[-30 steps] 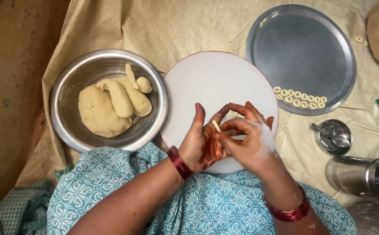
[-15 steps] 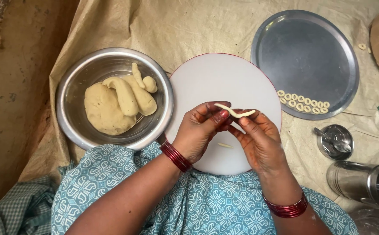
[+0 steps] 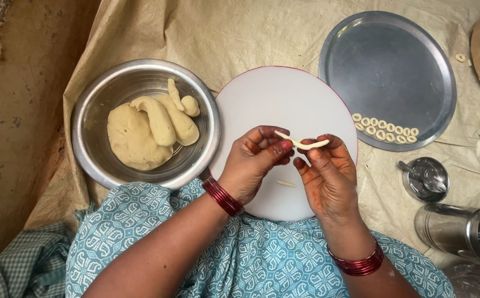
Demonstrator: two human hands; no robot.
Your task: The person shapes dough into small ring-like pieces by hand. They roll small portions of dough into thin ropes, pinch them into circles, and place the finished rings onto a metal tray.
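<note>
Head view, left hand point(image 3: 254, 163) and right hand point(image 3: 328, 176) fingertips pinching thin dough strip point(image 3: 302, 142)

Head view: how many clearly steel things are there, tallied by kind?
Bowl: 1
Round tray: 1
Small cup: 1
Spoon: 1
Canister: 1
Total: 5

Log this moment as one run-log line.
left hand: pinching thin pale dough strip | right hand: pinching same strip | below: round white board | left: steel bowl of dough | right: steel tray, small dough rings
</note>
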